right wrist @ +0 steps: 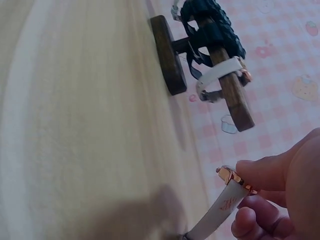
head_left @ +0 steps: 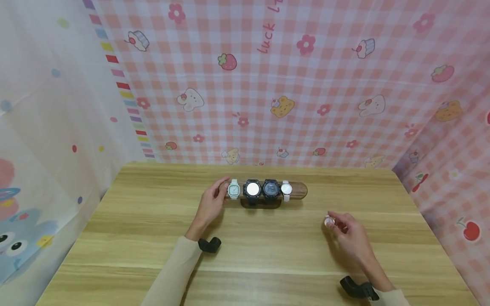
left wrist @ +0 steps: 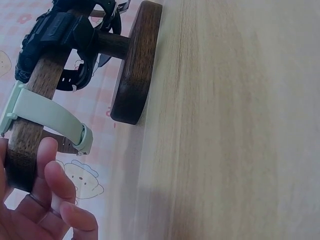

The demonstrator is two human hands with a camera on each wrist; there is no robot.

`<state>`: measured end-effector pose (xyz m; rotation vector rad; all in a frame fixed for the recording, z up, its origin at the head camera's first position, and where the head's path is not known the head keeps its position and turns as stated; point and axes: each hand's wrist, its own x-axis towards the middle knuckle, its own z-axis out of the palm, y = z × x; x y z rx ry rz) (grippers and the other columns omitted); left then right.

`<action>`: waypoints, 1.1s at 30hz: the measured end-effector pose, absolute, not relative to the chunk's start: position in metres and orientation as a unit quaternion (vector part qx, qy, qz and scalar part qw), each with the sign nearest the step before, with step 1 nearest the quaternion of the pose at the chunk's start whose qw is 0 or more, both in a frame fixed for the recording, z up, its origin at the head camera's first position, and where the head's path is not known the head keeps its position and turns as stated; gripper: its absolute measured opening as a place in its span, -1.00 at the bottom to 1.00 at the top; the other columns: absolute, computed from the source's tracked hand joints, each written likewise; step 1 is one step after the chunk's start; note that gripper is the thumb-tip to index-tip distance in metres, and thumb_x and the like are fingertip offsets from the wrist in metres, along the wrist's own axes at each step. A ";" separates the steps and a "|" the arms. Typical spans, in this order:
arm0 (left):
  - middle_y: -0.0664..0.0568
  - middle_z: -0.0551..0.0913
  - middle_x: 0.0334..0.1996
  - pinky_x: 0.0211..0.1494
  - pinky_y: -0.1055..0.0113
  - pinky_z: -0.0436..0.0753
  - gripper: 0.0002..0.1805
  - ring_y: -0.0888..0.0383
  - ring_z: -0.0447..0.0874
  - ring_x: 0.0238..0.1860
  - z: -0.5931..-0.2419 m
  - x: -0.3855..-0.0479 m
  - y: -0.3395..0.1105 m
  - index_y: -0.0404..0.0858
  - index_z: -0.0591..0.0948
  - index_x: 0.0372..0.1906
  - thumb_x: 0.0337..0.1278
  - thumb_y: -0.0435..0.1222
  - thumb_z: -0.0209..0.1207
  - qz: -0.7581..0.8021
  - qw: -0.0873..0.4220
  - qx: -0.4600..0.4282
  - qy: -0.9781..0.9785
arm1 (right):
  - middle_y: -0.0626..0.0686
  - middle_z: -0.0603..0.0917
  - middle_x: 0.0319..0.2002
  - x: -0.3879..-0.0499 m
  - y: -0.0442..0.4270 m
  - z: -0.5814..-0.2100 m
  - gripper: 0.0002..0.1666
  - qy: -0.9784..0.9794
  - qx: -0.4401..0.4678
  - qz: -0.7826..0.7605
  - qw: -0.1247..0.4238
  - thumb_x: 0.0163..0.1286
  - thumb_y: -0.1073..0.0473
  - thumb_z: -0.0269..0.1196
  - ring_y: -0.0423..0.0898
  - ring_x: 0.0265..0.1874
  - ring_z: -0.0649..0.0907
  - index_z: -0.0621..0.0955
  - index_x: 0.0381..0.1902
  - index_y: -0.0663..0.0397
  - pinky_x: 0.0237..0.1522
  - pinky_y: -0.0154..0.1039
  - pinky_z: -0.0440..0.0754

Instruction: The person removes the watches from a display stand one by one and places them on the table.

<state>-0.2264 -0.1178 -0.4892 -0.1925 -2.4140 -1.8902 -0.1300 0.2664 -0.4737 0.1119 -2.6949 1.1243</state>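
A wooden watch stand point(head_left: 300, 191), a horizontal bar on a short post and dark base, stands toward the back of the table. My left hand point(head_left: 212, 202) grips the bar's left end, beside a pale mint watch point(left wrist: 50, 110). Further right on the bar sit a black watch with a bright, glaring face point(head_left: 252, 188), another black watch point(head_left: 271, 189) and a white-strapped watch point(head_left: 286, 188). To the right and nearer the front, my right hand point(head_left: 354, 238) pinches a second white-strapped watch point(right wrist: 220, 207) by its rose-gold case, its strap hanging down, apart from the stand.
The light wooden table point(head_left: 268, 246) meets a pink checked cloth point(head_left: 245, 85) at the back. More printed cloth hangs at the left and right sides. A black wrist mount point(head_left: 209, 245) is on the left forearm, with another black mount point(head_left: 357, 289) on the right.
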 end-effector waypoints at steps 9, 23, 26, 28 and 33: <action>-0.27 0.58 0.03 0.01 -0.15 0.61 -0.58 -0.20 0.63 -0.13 -0.477 -0.220 -0.115 -0.26 0.47 0.35 0.54 -0.23 -0.03 -0.623 0.018 -0.063 -0.779 | 0.02 0.58 -0.42 -0.127 0.251 -0.482 -0.65 -0.914 0.052 0.380 0.132 0.26 0.41 0.34 -0.31 -0.47 0.46 0.67 0.02 0.36 -0.43 -0.38 0.49; -0.20 0.61 -0.08 -0.07 -0.05 0.66 -0.57 -0.16 0.65 -0.18 -0.490 -0.227 -0.117 -0.21 0.50 0.33 0.52 -0.15 0.00 -0.622 0.034 -0.064 -0.779 | -0.06 0.46 -0.53 -0.121 0.227 -0.490 -0.67 -0.913 0.076 0.369 0.158 0.14 0.49 0.37 -0.30 -0.52 0.38 0.69 -0.09 0.42 -0.50 -0.37 0.40; -0.17 0.62 -0.10 -0.11 0.02 0.67 -0.58 -0.11 0.65 -0.21 -0.491 -0.227 -0.117 -0.20 0.51 0.33 0.52 -0.15 0.00 -0.622 0.036 -0.067 -0.779 | -0.08 0.44 -0.53 -0.120 0.224 -0.490 -0.68 -0.914 0.076 0.366 0.156 0.16 0.47 0.36 -0.29 -0.52 0.38 0.69 -0.08 0.41 -0.49 -0.37 0.38; -0.16 0.62 -0.10 -0.12 0.06 0.68 -0.58 -0.08 0.65 -0.22 -0.491 -0.227 -0.117 -0.21 0.50 0.33 0.52 -0.16 0.00 -0.620 0.036 -0.069 -0.780 | -0.07 0.44 -0.53 -0.119 0.223 -0.490 -0.68 -0.915 0.074 0.366 0.149 0.18 0.46 0.36 -0.27 -0.51 0.38 0.69 -0.07 0.41 -0.48 -0.37 0.38; -0.16 0.61 -0.11 -0.12 0.10 0.68 -0.58 -0.05 0.65 -0.22 -0.491 -0.226 -0.117 -0.21 0.50 0.33 0.53 -0.17 -0.01 -0.619 0.039 -0.070 -0.781 | -0.05 0.48 -0.49 -0.119 0.220 -0.490 -0.65 -0.919 0.065 0.370 0.117 0.21 0.45 0.35 -0.25 -0.49 0.39 0.68 -0.02 0.39 -0.47 -0.37 0.39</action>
